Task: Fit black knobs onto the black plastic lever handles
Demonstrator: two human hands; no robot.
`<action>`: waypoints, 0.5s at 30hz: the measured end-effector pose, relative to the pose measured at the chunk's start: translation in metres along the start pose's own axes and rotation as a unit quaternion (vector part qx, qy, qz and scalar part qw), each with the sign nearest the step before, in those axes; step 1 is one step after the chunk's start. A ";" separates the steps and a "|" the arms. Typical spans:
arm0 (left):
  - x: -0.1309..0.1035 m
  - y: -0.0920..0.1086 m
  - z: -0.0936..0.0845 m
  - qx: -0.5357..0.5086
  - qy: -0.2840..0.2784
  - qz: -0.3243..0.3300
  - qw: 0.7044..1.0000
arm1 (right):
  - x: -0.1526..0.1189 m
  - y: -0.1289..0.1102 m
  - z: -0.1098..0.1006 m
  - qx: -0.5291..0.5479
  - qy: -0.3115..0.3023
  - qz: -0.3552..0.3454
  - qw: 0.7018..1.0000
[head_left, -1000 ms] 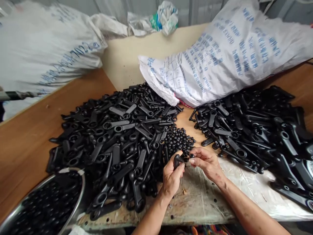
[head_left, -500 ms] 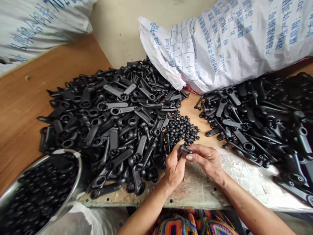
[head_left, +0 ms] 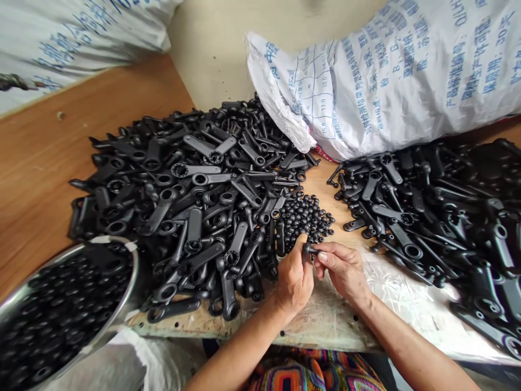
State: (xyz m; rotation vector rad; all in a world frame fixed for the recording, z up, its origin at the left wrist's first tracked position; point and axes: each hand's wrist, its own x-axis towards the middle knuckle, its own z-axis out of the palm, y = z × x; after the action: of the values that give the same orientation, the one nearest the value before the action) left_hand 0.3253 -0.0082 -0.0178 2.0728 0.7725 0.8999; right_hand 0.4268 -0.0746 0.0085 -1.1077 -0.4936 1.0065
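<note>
My left hand (head_left: 296,277) grips a black plastic lever part (head_left: 307,250) near the table's front edge. My right hand (head_left: 343,269) meets it from the right, fingertips pinched on the same part's end; whether a small cap sits between them is hidden. Just beyond the hands lies a small heap of black round caps (head_left: 306,217). A big pile of black lever parts (head_left: 195,206) spreads to the left, and a second pile of black parts (head_left: 439,212) to the right.
A steel bowl (head_left: 129,293) full of small black pieces sits at the front left. A white woven sack (head_left: 386,76) lies at the back right, another white sack (head_left: 69,38) at the back left. Clear plastic sheet (head_left: 407,309) covers the front right of the wooden table (head_left: 36,174).
The view has tilted down and shifted slightly. Both hands have closed in on the black part, the right fingers now pressed against its end.
</note>
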 end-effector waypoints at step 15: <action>0.004 -0.013 -0.003 0.188 0.004 0.113 0.976 | 0.009 -0.005 0.003 0.089 0.027 0.151 0.984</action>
State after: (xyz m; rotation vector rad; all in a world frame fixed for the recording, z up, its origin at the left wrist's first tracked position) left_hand 0.3221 0.0029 -0.0249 2.5306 0.7669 0.9411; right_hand 0.4313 -0.0656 0.0131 -1.0655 -0.1888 1.2550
